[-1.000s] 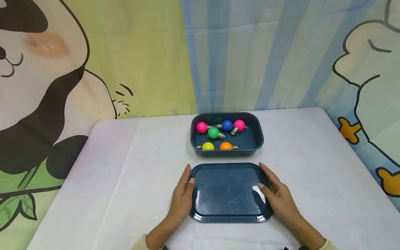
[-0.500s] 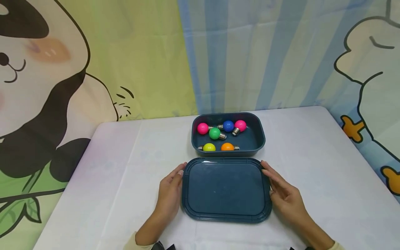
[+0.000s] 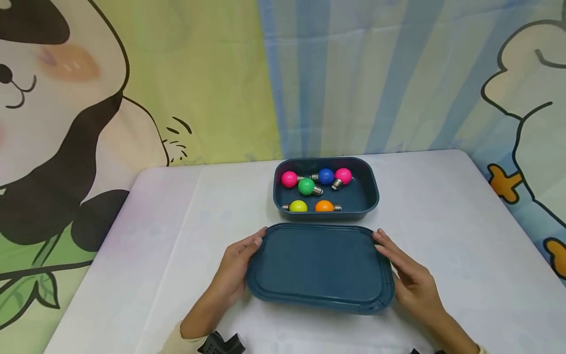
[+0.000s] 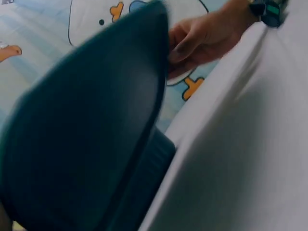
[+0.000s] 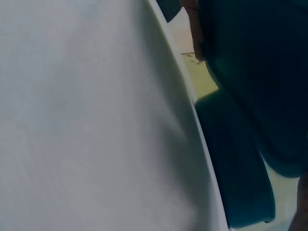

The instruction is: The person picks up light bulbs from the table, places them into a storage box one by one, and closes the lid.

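Both hands hold a dark blue rectangular lid (image 3: pixel 320 263) by its two short sides, in front of a matching plastic box. My left hand (image 3: pixel 239 265) grips the left edge, thumb at the upper left corner. On the opposite side my right hand (image 3: pixel 411 275) grips the right edge, fingers near the upper corner. Both wrist views show the lid (image 4: pixel 91 106) raised off the table and tilted. Behind it, the open box (image 3: pixel 364 191) contains several small coloured light bulbs, among them a green bulb (image 3: pixel 306 186), a blue bulb (image 3: pixel 326 176) and an orange bulb (image 3: pixel 325 206).
A white cloth covers the table (image 3: pixel 212 206). Behind it hangs a printed curtain (image 3: pixel 212 73) with cartoon animals. The box stands near the table's back edge, just beyond the lid. Black straps with a mount (image 3: pixel 221 344) sit at the wrists.
The lid has come up off the table and tilted, with its near edge raised. Both hands have tightened at its sides. The box and bulbs stay put.
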`<state>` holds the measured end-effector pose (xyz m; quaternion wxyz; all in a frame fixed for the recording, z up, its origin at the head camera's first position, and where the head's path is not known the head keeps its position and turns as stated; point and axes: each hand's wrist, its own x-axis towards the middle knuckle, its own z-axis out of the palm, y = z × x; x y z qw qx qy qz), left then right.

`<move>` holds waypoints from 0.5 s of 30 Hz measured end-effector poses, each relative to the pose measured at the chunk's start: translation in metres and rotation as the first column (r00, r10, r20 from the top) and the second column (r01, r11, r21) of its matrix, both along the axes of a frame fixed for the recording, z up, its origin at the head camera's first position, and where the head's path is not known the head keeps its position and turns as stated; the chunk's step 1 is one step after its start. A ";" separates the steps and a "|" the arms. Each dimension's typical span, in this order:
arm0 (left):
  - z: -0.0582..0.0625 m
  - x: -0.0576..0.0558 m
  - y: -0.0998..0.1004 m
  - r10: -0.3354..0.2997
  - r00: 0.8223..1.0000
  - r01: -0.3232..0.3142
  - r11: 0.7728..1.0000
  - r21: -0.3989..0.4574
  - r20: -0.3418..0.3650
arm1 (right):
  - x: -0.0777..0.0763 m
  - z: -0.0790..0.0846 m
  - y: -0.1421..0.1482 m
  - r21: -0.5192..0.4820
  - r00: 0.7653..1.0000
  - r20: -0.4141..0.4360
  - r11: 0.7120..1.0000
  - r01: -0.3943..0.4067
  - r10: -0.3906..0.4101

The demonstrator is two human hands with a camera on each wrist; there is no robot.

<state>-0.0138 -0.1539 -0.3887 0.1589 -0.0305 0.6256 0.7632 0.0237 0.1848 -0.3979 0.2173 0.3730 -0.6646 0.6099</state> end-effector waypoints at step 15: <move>-0.001 -0.037 0.041 0.052 0.119 -0.407 0.913 -0.001 -0.992 | -0.027 0.028 -0.010 -0.125 0.871 0.022 0.863 0.489 -0.490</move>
